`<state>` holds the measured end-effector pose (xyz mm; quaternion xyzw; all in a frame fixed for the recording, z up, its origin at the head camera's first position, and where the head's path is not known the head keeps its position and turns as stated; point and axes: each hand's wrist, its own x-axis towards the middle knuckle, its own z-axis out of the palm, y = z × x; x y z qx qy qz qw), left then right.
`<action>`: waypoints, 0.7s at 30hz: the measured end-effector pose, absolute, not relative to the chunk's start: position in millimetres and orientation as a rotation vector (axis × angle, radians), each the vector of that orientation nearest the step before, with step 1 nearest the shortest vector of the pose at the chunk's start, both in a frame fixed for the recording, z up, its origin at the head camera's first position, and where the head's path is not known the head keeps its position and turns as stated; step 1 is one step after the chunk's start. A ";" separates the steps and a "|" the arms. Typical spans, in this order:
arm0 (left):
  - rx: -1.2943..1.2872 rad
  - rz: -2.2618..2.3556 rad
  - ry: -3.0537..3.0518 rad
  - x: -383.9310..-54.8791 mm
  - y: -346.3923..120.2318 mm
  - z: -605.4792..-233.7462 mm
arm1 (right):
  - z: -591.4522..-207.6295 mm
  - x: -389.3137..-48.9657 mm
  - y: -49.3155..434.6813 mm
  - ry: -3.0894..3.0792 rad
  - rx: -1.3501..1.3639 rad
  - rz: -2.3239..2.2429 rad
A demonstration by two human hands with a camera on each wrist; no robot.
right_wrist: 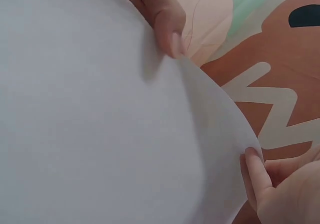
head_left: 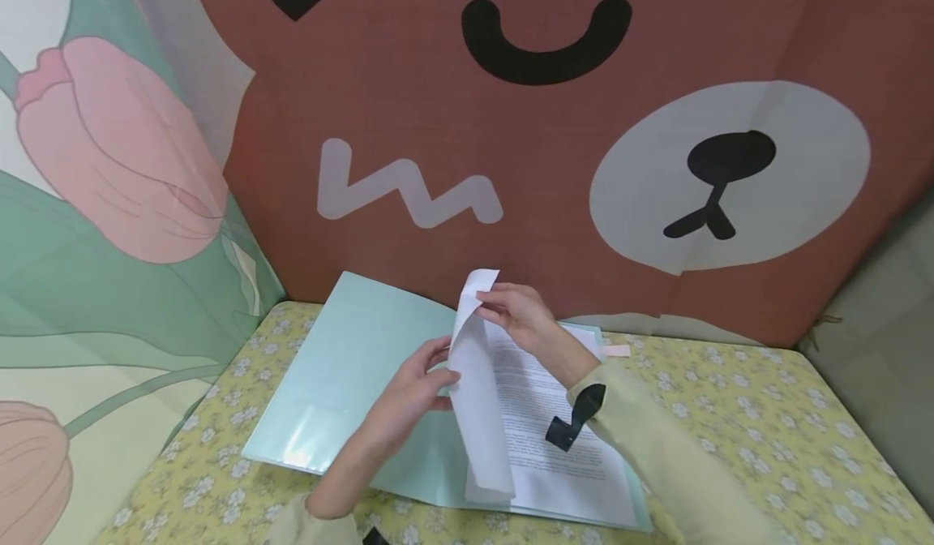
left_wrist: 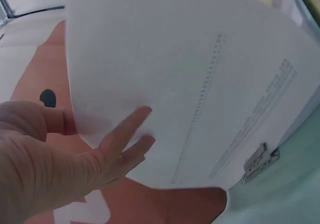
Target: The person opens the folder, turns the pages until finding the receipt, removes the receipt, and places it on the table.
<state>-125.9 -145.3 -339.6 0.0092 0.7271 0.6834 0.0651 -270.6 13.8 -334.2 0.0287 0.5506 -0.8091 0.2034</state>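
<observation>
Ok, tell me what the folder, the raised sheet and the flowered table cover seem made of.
Folder: probably smooth plastic, glossy, as its cover shows bright glare. Raised sheet: paper, matte white, thin enough to curl. Flowered table cover: perhaps fabric, dull; weave too small to see.

The head camera is looking forward and down from above, standing farthest off and taking in the left hand point(head_left: 404, 391), the right hand point(head_left: 521, 314) and the open folder point(head_left: 357, 342) between them. The left wrist camera is facing the printed side of a raised sheet point(left_wrist: 130, 48) at close range, its picture running tilted. The right wrist camera is facing the blank side, also close, the paper filling most of its frame. All three are sharing the sheet and the bear-print cloth point(head_left: 540, 123) behind.
</observation>
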 end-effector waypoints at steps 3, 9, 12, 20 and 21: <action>0.014 2.004 2.294 -126.9 -150.0 -340.6 | -333.8 -269.9 13.5 1.536 0.061 -2.243; -0.047 1.866 2.471 -128.6 -164.1 -346.1 | -333.7 -268.0 19.6 1.597 -0.077 -2.177; -0.071 1.822 2.516 -129.7 -170.2 -348.1 | -335.6 -268.7 28.8 1.657 -0.141 -2.164; -0.097 1.613 2.648 -131.6 -196.1 -355.8 | -344.3 -274.2 57.1 1.770 -0.108 -2.149; -0.106 1.579 2.666 -132.1 -199.8 -357.8 | -345.7 -274.9 60.7 1.783 -0.101 -2.147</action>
